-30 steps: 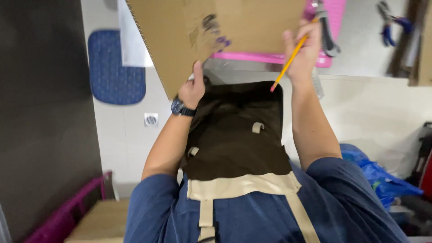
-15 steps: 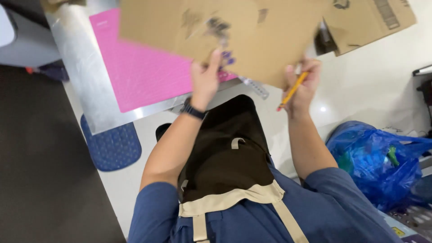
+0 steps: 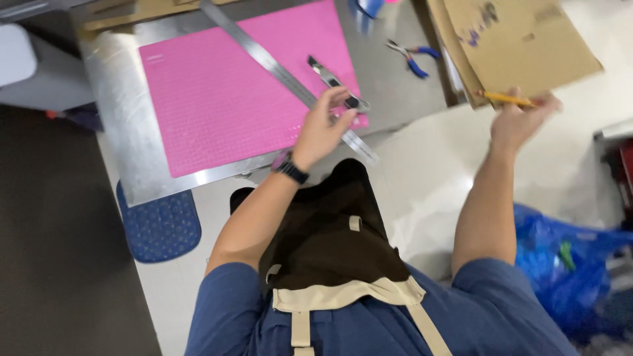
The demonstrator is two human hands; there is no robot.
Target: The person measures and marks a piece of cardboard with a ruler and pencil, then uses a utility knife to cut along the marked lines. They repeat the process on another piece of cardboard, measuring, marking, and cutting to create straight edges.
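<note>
My left hand [image 3: 323, 128] hovers with fingers apart over the near end of a long metal ruler [image 3: 273, 64], close to a grey utility knife [image 3: 333, 82]; it holds nothing. Both tools lie across a pink cutting mat [image 3: 231, 99]. My right hand [image 3: 521, 118] is raised off to the right of the table and grips a yellow pencil [image 3: 504, 99]. It also touches the lower edge of a brown cardboard sheet [image 3: 521, 43] with dark smudges. A watch [image 3: 289, 166] is on my left wrist.
The mat lies on a metal table [image 3: 119, 145]. Blue-handled pliers [image 3: 412, 56] lie on the table right of the mat. A blue padded mat [image 3: 158, 227] is on the floor below the table edge. A blue plastic bag [image 3: 567, 264] sits on the floor at right.
My left hand let go of the cardboard and dropped toward the ruler and knife. My right hand swung the cardboard to the right, uncovering the pink mat. The view tilted down onto the table.
</note>
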